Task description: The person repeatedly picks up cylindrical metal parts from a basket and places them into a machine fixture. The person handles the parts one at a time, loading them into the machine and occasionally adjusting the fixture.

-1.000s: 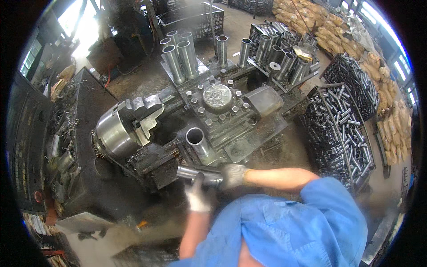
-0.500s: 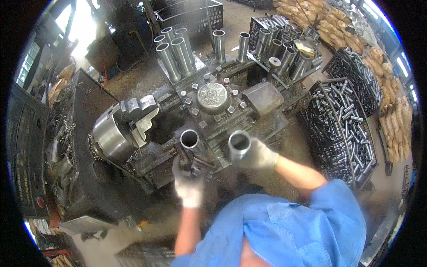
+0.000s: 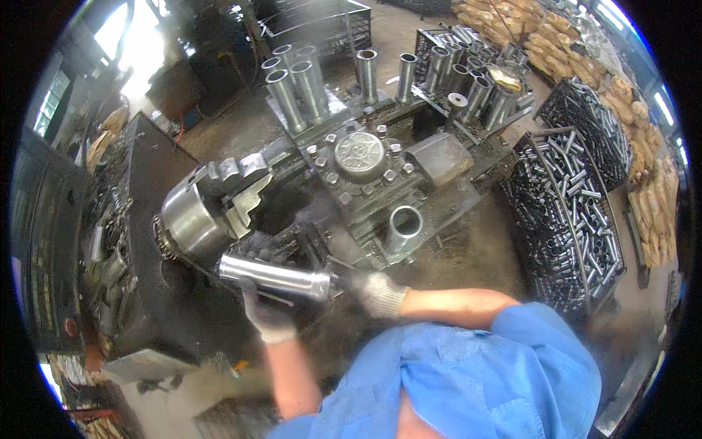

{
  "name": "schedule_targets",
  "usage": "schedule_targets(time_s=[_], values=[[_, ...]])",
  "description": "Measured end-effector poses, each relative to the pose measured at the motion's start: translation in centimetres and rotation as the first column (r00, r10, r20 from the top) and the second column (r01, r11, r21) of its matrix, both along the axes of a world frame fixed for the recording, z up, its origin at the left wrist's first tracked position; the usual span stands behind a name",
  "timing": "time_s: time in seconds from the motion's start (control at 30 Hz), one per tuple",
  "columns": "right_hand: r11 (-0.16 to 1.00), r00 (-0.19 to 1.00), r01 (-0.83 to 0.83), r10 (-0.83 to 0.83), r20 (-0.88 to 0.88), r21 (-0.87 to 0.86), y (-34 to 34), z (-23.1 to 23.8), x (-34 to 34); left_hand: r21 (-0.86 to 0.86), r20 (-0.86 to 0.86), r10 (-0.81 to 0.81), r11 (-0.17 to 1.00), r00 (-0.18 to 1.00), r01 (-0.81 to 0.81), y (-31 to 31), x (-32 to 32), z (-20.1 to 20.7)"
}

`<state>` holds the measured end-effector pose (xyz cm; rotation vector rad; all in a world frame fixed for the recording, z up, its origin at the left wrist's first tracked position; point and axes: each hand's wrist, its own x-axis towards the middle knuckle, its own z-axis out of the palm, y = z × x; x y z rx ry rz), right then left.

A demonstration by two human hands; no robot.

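My left hand (image 3: pixel 267 318), in a whitish work glove, grips a shiny metal tube (image 3: pixel 274 278) from below and near its middle. The tube lies almost level, its left end by the lathe chuck (image 3: pixel 194 216) but outside the jaws. Close to the tube's right end is my right hand (image 3: pixel 379 294), also gloved; its fingers are smeared by motion, and whether they hold anything is unclear. A second metal tube (image 3: pixel 404 233) stands upright on the near end of the lathe's slide, touched by neither hand.
The round-topped tool post (image 3: pixel 360 155) with square bolts sits mid-machine, beside a blocky metal housing (image 3: pixel 440 159). Several tubes (image 3: pixel 311 95) stand upright behind it, more at the far right. Wire crates (image 3: pixel 570 212) full of short metal pieces stand on the right.
The tube at my left hand has gone from upright to nearly level and moved left. My right hand has let go of the other tube, now standing on the slide, and moved left.
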<state>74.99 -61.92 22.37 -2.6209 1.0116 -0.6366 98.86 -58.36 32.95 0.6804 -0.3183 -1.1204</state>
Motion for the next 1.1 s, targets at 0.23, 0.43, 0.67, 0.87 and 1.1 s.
schedule_targets(time_s=[0.23,0.43,0.67,0.87,1.1], values=[[0.932,0.994,-0.106,0.111,0.005,0.346,-4.3,3.8,1.9,0.302,-0.024,0.097,0.949,0.995,-0.085,3.2,0.8,-1.2],[0.685,0.95,-0.23,0.311,0.008,0.691,-6.3,13.3,4.7,0.271,-0.15,0.085,0.962,0.985,-0.041,1.8,-2.5,-1.2],[0.552,0.954,-0.298,0.188,0.232,0.779,-5.5,21.8,3.1,0.166,-0.2,-0.311,0.924,0.929,0.345,-3.2,-2.2,-7.4],[0.753,0.751,-0.649,0.611,0.252,0.109,-16.5,31.7,2.3,0.616,0.517,-0.76,0.649,0.393,0.446,-11.0,-1.7,-9.4],[0.829,0.634,-0.512,0.19,-0.75,-0.223,-34.0,26.6,10.1,0.197,0.601,0.134,0.931,0.788,-0.308,-8.5,-0.5,-4.9]])
